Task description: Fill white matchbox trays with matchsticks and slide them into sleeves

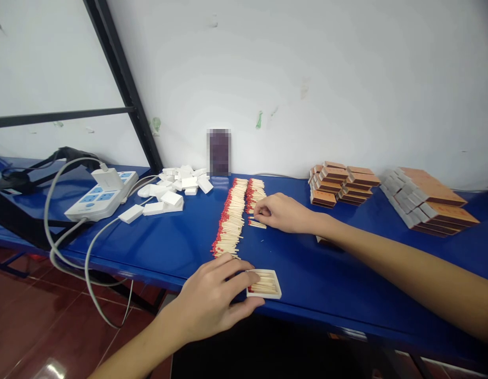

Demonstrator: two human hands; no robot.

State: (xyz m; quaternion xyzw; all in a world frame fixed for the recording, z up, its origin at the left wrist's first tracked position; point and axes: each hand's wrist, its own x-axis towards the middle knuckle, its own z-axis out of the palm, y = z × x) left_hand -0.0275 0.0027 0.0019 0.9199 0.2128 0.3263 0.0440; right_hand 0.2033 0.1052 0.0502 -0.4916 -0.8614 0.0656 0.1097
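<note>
At the table's front edge my left hand (223, 295) grips a small white matchbox tray (276, 296), thumb at its near side and fingertips over the top. Wooden matches (265, 285) with red heads lie side by side in the tray. My right hand (279, 213) is closed in a pinch at the near part of a short row of matches (255, 192); the fingers hide exactly how many it grips. A longer row of matches (232, 216) runs beside it on the left.
White empty-looking trays (184, 181) are heaped at the back left, near a power strip (97, 197) with cables. Orange matchboxes (342, 184) are stacked at the back right, with more orange boxes (433, 195) farther right. A dark pixelated object (219, 152) leans on the wall.
</note>
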